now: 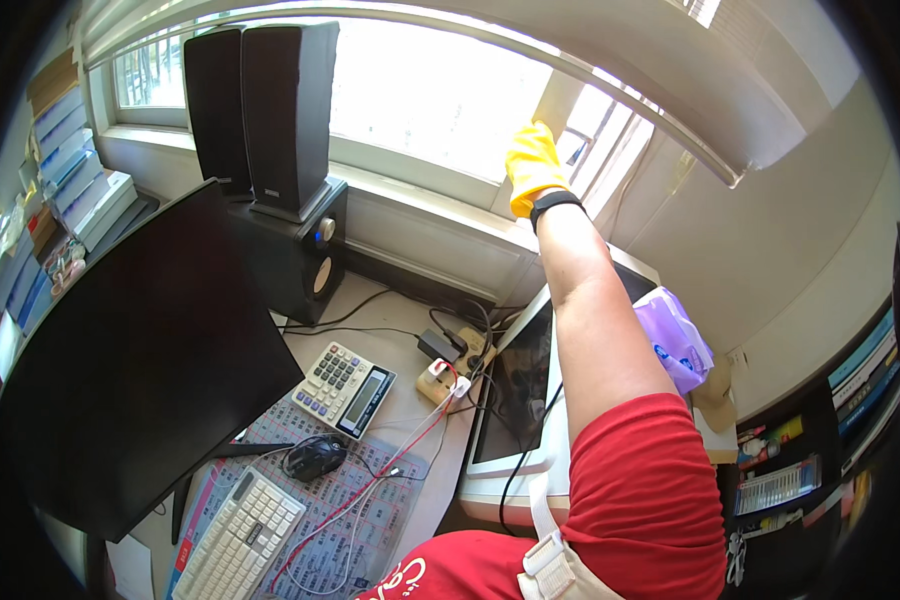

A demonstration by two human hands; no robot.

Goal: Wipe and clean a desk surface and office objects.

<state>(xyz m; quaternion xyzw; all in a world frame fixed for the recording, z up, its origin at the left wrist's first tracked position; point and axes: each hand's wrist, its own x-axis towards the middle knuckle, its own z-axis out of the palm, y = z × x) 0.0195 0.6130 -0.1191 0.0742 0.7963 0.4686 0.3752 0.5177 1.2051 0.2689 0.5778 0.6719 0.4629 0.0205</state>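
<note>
My right arm stretches up to the window, with a yellow glove on my right hand (534, 166) and a black band at the wrist. The gloved hand is at the upright window frame (551, 101), beside the bright window pane (435, 90); its fingers are bunched and partly lost in glare, so whether they grip the frame cannot be told. My left hand is out of view. Below the arm lie a white-framed screen device (514, 390) and a purple soft package (671, 337). A curtain rail (480, 34) crosses above the hand.
On the desk are a large black monitor (142, 360), black speakers (281, 120), a calculator (345, 390), a mouse (315, 457), a white keyboard (240, 536) and a power strip (439, 382) with tangled cables. Shelves with books (862, 375) stand at right; stacked boxes (67, 157) at left.
</note>
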